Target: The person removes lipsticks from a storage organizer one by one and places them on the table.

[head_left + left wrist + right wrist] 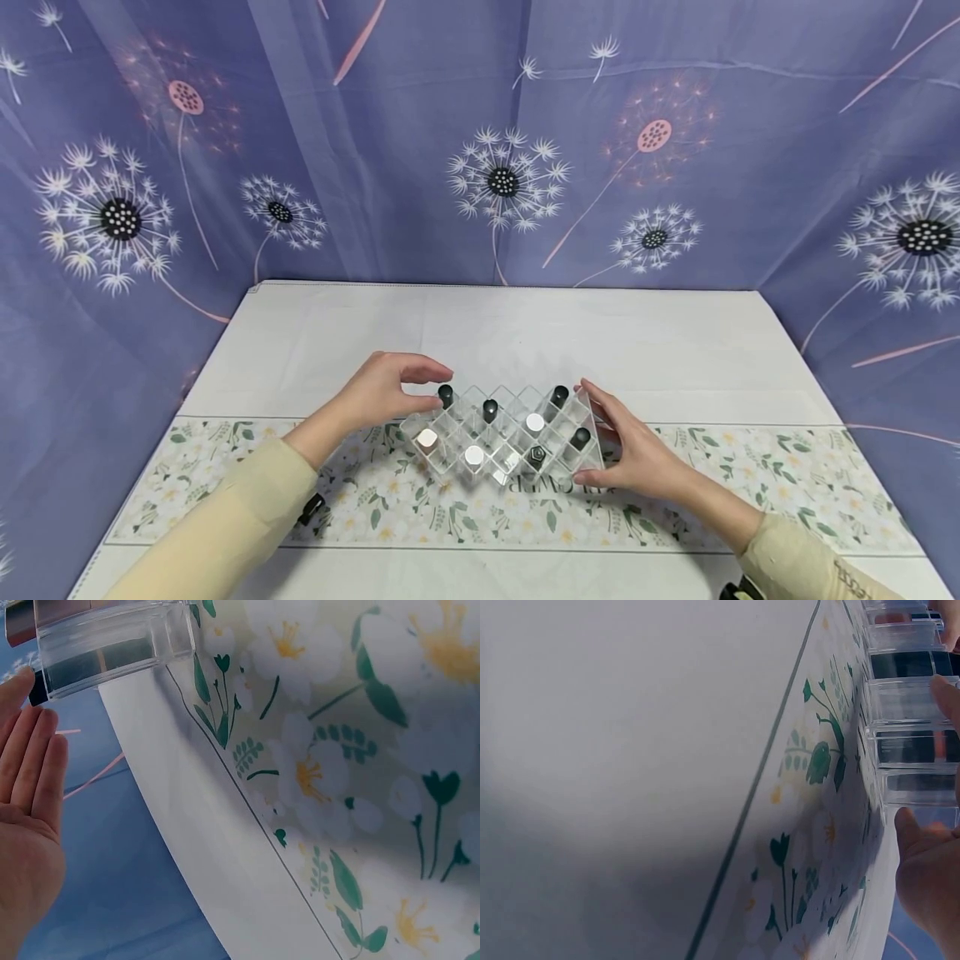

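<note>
A clear acrylic lipstick organizer (465, 425) with diamond-shaped compartments stands mid-table, holding several capped tubes. At its back left corner, my left hand (378, 390) has thumb and fingers beside a black-capped tube (446, 397). Those fingers look nearly straight in the left wrist view, the thumb tip close to the black cap (37, 688); contact is hard to tell. My right hand (637, 446) grips the organizer's right end, thumb at the front corner and fingers at the back one. Nearest it are two more black-capped tubes, one being the front tube (581, 438).
White-topped tubes, such as the round one (474, 457), sit in other compartments. A floral strip (750, 467) crosses the white table (600, 333) under the organizer. Purple dandelion-print curtains (405, 167) stand behind and at both sides.
</note>
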Action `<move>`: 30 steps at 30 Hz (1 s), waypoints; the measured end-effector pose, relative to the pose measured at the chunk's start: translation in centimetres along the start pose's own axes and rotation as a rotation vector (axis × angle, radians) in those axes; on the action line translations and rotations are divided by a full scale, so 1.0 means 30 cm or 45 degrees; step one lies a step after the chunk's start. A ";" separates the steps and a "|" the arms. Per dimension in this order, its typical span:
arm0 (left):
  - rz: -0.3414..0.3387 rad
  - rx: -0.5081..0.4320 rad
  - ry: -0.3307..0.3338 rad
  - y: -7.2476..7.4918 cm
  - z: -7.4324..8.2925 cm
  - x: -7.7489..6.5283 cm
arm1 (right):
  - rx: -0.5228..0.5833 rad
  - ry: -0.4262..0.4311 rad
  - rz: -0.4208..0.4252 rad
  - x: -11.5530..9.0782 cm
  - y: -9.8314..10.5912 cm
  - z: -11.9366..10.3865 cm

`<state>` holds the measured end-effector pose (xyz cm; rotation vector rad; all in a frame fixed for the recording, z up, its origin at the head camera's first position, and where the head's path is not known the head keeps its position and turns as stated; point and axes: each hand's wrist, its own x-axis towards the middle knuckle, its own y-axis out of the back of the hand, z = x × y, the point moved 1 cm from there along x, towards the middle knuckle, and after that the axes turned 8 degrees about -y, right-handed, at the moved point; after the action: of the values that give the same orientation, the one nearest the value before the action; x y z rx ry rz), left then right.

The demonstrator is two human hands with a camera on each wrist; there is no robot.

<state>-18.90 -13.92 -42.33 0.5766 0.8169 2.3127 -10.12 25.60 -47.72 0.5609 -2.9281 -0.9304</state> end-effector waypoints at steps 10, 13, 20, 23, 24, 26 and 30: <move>0.012 -0.007 0.007 -0.016 -0.019 0.010 | 0.025 0.004 -0.004 0.001 -0.002 0.002; 0.010 -0.016 0.009 -0.018 -0.020 0.010 | 0.033 0.004 -0.006 0.001 -0.002 0.002; 0.015 -0.005 0.017 -0.021 -0.023 0.008 | 0.051 0.016 -0.010 0.002 -0.004 0.002; 0.028 -0.009 0.012 -0.020 -0.019 0.011 | 0.056 0.019 -0.011 0.002 -0.004 0.002; 0.032 -0.015 0.014 -0.019 -0.016 0.012 | 0.058 0.021 -0.011 0.002 -0.004 0.002; 0.037 -0.028 0.015 -0.017 -0.008 0.015 | 0.065 0.020 -0.011 0.002 -0.004 0.002; 0.032 -0.062 0.034 -0.008 0.009 0.017 | 0.071 0.016 -0.014 0.001 -0.003 0.001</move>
<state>-19.01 -13.31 -42.20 0.5387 0.7671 2.3607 -10.12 25.54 -47.81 0.5832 -2.9511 -0.8449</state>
